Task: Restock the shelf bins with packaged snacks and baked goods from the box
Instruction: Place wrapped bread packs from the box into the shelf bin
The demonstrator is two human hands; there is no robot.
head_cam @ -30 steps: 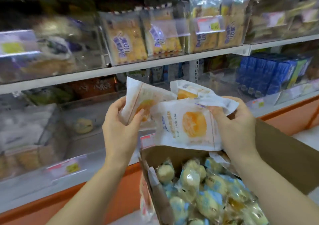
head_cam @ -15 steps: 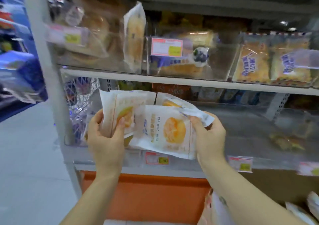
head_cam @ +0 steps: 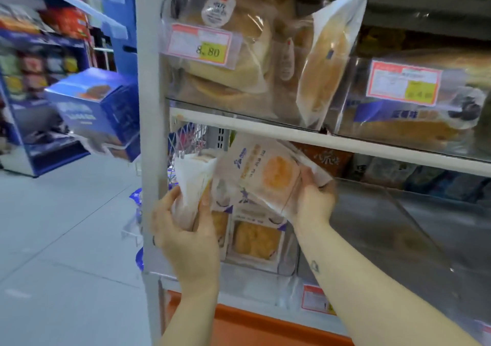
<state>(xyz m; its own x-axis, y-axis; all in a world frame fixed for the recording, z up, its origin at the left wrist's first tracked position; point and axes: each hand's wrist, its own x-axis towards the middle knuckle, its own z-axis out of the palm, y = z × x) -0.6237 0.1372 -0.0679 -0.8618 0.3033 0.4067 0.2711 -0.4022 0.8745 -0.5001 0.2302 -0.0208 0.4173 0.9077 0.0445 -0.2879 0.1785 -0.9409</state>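
At the far left, across the aisle floor, a blue box [head_cam: 93, 111] tilts on a blurred display. Next comes the grey post [head_cam: 150, 133] of the shelf unit. Just right of it the left hand [head_cam: 186, 236] is curled round a white packet [head_cam: 192, 186], holding it upright with the thumb on its front. Beside that, the right hand [head_cam: 313, 199] grips a second packet [head_cam: 265, 175] by its right edge; this one shows an orange round bun and tilts toward the shelf. Both packets are held under the white shelf board [head_cam: 345, 138], at the mouth of a clear bin [head_cam: 287, 268] that already holds pastry packs [head_cam: 255, 239]. Above the board, bagged bread [head_cam: 228, 80] sits behind a price tag [head_cam: 202, 45] reading 8.80, and a long bun bag [head_cam: 326, 61] stands on end. Further right lies a blue-banded loaf [head_cam: 403, 122] behind another tag [head_cam: 403, 82]. An orange base [head_cam: 265, 327] runs along the bottom.
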